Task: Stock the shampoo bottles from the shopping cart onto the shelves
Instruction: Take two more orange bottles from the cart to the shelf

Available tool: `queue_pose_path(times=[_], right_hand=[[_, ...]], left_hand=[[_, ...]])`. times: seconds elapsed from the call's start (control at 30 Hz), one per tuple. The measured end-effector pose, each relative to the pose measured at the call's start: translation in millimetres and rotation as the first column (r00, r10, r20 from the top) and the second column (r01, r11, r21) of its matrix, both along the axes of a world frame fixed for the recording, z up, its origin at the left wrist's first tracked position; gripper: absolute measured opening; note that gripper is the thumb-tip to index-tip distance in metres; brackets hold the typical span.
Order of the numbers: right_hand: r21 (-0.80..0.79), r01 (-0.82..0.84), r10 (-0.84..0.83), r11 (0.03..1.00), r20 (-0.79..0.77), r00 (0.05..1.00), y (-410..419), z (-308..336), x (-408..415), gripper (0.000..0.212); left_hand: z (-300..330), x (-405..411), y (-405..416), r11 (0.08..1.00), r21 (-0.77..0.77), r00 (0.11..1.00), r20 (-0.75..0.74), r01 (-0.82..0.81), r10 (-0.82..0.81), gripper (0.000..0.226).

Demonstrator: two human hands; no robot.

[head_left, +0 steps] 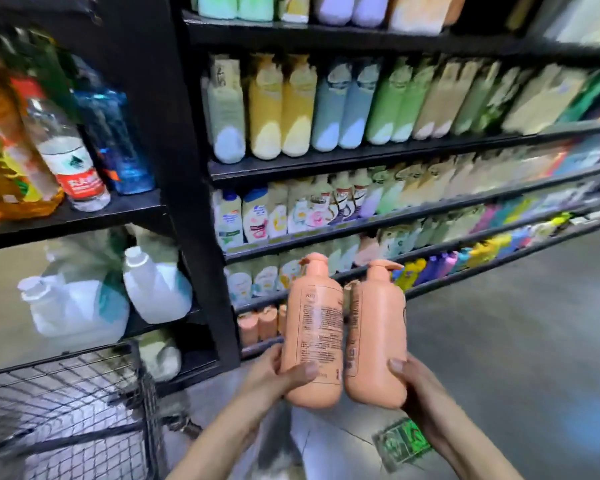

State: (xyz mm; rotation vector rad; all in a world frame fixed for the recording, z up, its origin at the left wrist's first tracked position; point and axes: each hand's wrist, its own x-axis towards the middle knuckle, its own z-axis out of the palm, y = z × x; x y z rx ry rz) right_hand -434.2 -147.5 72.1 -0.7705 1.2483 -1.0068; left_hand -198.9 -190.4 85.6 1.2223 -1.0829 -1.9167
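left hand (pixel 284 372) gripping the left peach pump bottle (pixel 314 332) low on its body, thumb wrapping the front | right hand (pixel 414 382) gripping the right peach pump bottle (pixel 378 337) likewise | both bottles standing upright, touching, pumps up — matching peach bottles on bottom shelf (pixel 257 325) lying ahead and lower-left, left hand nearer | smooth matte plastic, rounded shoulders — wire shopping cart (pixel 84 393) sitting at left

We see a grey polished floor (pixel 499 323) running beside tall black shelving (pixel 201 188) packed with blurred, colourful bottles; white jugs (pixel 153 285) sit lower left, and a green sticker (pixel 400 441), perhaps, marks the floor.
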Motion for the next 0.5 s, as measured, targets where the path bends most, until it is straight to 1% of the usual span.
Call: queue_pose_path(times=[0.17, 0.27, 0.33, 0.43, 0.47, 0.5], right_hand=[[-0.035, 0.102, -0.102, 0.994, -0.005, 0.995, 5.9, 12.8, -79.8, 0.107], [-0.053, 0.129, -0.129, 0.99, 0.015, 0.992, -0.1, 16.9, -115.0, 0.107], [-0.074, 0.137, -0.136, 0.988, 0.02, 0.991, -13.5, 21.4, -134.3, 0.103], [-0.107, 0.151, -0.149, 0.983, 0.025, 0.988, -47.1, 30.0, -164.2, 0.106], [-0.123, 0.154, -0.152, 0.98, 0.023, 0.988, -62.3, 33.8, -174.7, 0.108], [-0.144, 0.158, -0.157, 0.977, 0.017, 0.987, -78.6, 39.2, -185.0, 0.109]], left_hand=[[17.3, -89.9, -19.1, 0.995, -0.041, 0.994, -0.054, 0.093, -0.095, 0.073], [23.9, -127.0, -35.3, 0.984, -0.058, 0.982, -0.073, 0.17, -0.174, 0.075], [29.6, -146.7, -53.5, 0.974, -0.063, 0.973, -0.064, 0.219, -0.223, 0.082], [41.8, -174.7, -92.1, 0.958, -0.121, 0.962, -0.053, 0.262, -0.269, 0.106], [47.8, -185.6, -107.2, 0.949, -0.155, 0.957, -0.047, 0.275, -0.285, 0.107], [53.9, -196.9, -122.7, 0.942, -0.186, 0.956, -0.041, 0.279, -0.291, 0.1]])
